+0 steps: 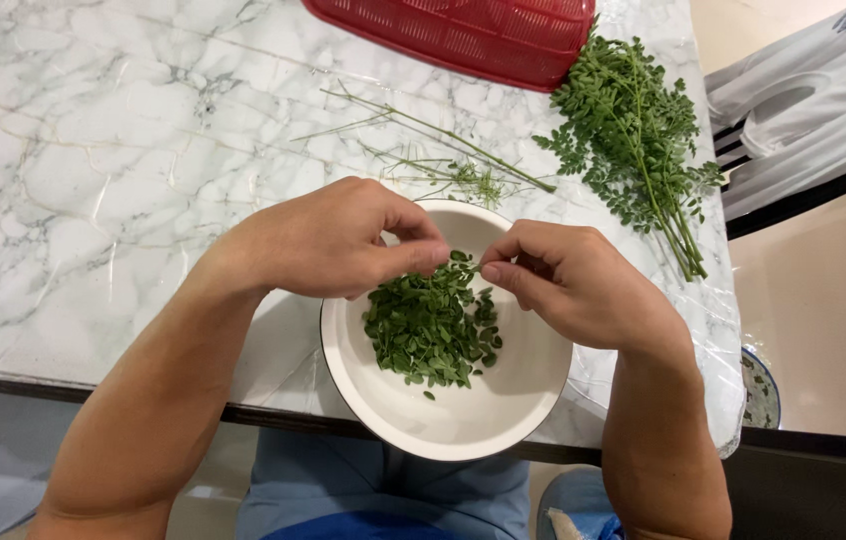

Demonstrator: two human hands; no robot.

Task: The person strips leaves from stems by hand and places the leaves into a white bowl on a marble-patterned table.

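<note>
A white bowl (463, 415) sits at the near edge of the marble table (93, 170), with a heap of small picked green leaves (430, 328) inside. Both hands hover over the bowl. My left hand (328, 240) and my right hand (573, 280) pinch a small leafy sprig (463, 262) between their fingertips, which nearly meet above the leaves. What each fingertip grips is too small to make out clearly.
A bunch of leafy green stems (638, 140) lies at the right of the table. Bare stripped stalks (443, 150) lie behind the bowl. A red plastic basket (473, 35) stands at the far edge. A chair with white cloth (803, 100) is at right.
</note>
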